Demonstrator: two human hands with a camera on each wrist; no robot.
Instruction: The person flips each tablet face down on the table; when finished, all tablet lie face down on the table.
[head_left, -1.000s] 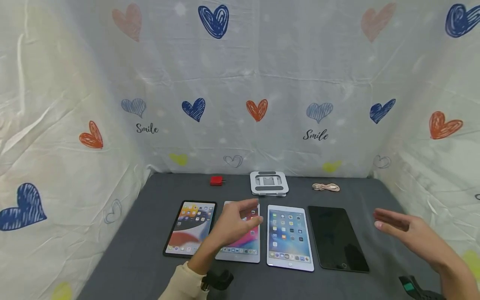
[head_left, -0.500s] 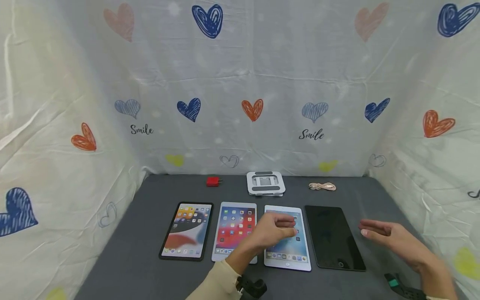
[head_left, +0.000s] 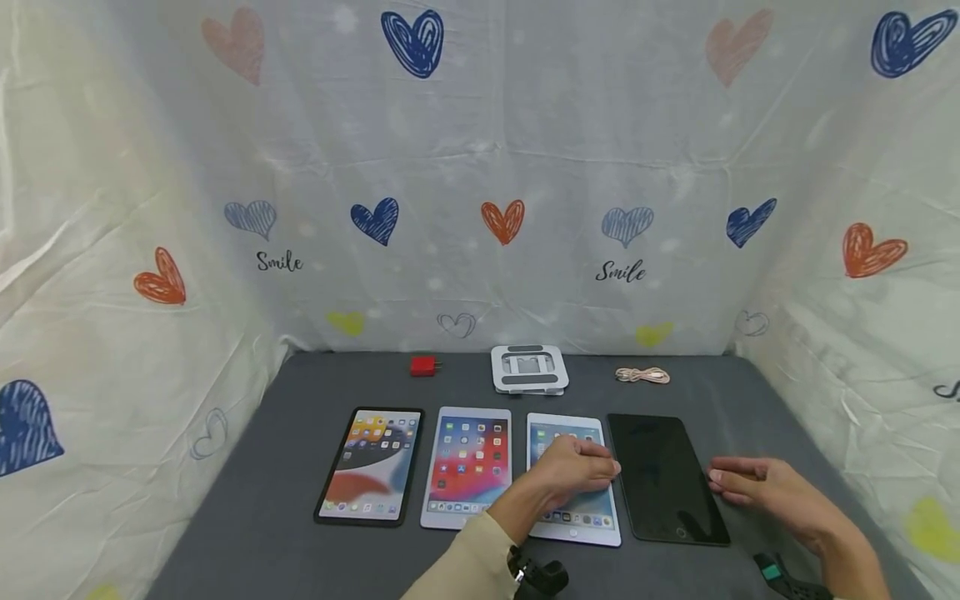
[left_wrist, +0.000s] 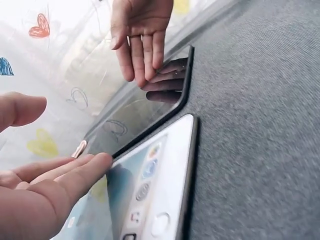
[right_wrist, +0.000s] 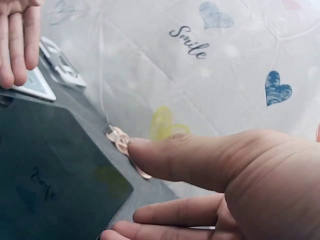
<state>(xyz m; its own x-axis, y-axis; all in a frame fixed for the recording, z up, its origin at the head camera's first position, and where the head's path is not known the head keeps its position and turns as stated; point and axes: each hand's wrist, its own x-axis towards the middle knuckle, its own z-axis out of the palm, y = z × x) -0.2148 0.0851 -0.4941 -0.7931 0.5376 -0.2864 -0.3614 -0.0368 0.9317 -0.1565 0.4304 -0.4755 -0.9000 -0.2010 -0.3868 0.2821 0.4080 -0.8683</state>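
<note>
A black tablet (head_left: 663, 475) with a dark screen lies flat between the two hands. My left hand (head_left: 573, 471) is above the white tablet with a blue screen (head_left: 577, 533), fingertips near the black tablet's left edge. In the left wrist view its fingers look fairly straight and the thumb stands apart. At the black tablet's right edge is my right hand (head_left: 772, 492), fingers extended and thumb apart in the right wrist view. Whether either hand touches the tablet, I cannot tell. Further left lie a white tablet with a red-and-blue screen (head_left: 468, 467) and a black-framed tablet (head_left: 371, 467).
Along the back of the grey table (head_left: 300, 442) lie a red plug adapter (head_left: 423, 366), a folded white and grey stand (head_left: 529, 384) and a bundled beige cable (head_left: 642, 376). A white curtain (head_left: 442, 283) printed with hearts encloses the back and sides.
My left hand has moved right, from over the red-and-blue-screen tablet to the black tablet's left edge. The right hand has come left and lower, to its right edge. The tablets lie in the same order.
</note>
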